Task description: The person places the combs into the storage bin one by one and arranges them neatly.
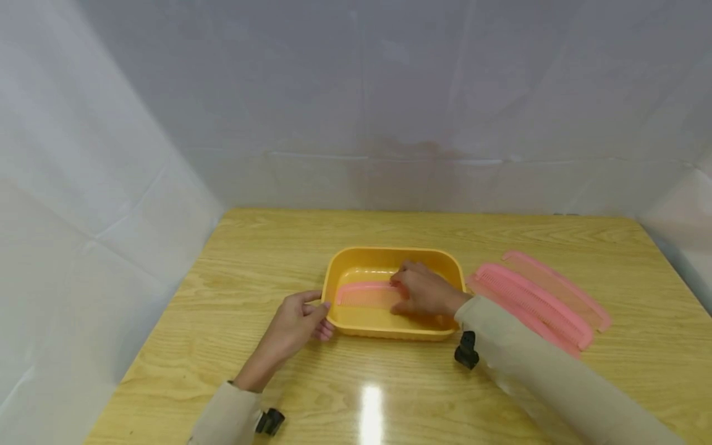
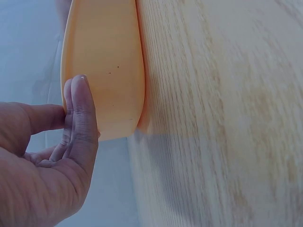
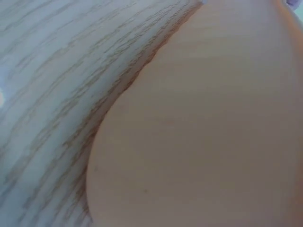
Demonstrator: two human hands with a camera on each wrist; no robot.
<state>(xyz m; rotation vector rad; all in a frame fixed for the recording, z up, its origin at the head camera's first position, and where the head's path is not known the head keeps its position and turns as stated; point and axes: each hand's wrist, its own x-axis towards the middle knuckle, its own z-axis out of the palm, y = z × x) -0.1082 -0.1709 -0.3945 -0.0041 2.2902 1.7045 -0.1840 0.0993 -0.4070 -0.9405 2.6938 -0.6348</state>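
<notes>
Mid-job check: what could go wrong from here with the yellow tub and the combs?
The right sleeve overlaps the near edge of the pink combs in the head view, so it might drag them.
The right arm reaches across the right rim of the yellow tub; a bump could shift it, since the left hand grips only the opposite end.
The right hand hides one end of the comb inside; its hold may be poor.

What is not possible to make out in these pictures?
Head view: the right end of the pink comb inside the yellow basin, covered by the right hand.
Head view: the exact number of pink combs beside the basin, because they overlap.
Right wrist view: the basin's inside, hidden by its outer wall.
</notes>
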